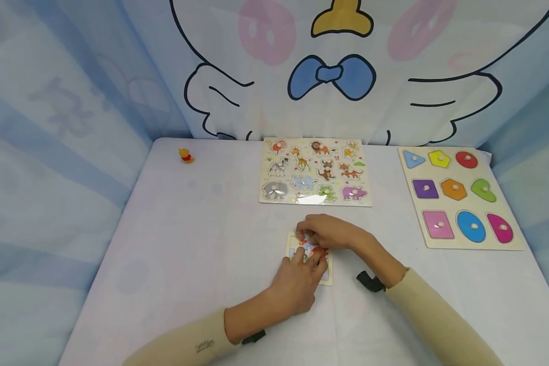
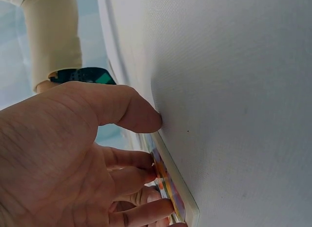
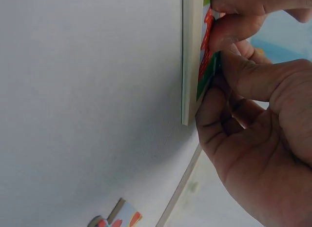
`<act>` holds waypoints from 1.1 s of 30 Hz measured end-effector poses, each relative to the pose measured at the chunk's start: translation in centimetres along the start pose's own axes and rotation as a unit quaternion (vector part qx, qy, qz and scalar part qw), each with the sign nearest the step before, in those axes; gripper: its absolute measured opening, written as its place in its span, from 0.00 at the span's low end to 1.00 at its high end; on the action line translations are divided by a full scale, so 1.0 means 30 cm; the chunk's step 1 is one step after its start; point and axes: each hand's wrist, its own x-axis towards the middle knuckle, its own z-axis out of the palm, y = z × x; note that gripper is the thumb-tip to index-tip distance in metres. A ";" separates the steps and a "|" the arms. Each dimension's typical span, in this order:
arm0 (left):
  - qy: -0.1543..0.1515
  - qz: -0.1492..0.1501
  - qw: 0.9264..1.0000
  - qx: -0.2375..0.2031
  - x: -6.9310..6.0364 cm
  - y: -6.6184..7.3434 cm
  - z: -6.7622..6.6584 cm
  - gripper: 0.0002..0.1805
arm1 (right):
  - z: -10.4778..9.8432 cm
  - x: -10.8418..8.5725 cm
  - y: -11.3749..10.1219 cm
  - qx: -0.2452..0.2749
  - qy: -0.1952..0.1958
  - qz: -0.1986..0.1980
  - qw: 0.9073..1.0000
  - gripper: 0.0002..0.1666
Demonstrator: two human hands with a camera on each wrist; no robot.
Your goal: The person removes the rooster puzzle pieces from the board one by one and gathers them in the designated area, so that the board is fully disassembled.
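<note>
At lower centre, your right hand (image 1: 328, 231) pinches a green-edged piece (image 3: 208, 80), your left hand (image 1: 296, 285), fingers extended, presses the puzzle (image 1: 328, 277), and uneven pressure could dislodge it.

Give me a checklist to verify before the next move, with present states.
1. Left hand on small puzzle board: ok, fingers touching.
2. Right hand at green-and-red piece: ok, thumb touching.
3. Green-and-red piece fully seated: cannot tell, fingers partly cover it.
4. No pieces off the boards: not ok, one loose piece lies on the table.
5. Animal board and shapes board apart from both hands: ok.
</note>
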 end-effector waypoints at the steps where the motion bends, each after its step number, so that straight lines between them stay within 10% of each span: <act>1: 0.002 0.000 1.000 0.001 0.000 0.001 0.001 0.39 | 0.003 -0.002 -0.001 -0.002 0.004 0.003 1.000 0.16; 18: 0.007 -0.003 1.000 -0.007 0.003 0.004 0.009 0.35 | 0.034 -0.033 -0.047 -0.010 0.045 0.100 0.994 0.12; 33: 0.003 -0.004 1.000 -0.005 0.003 0.006 0.005 0.36 | 0.044 -0.076 -0.013 0.030 0.096 0.085 0.991 0.05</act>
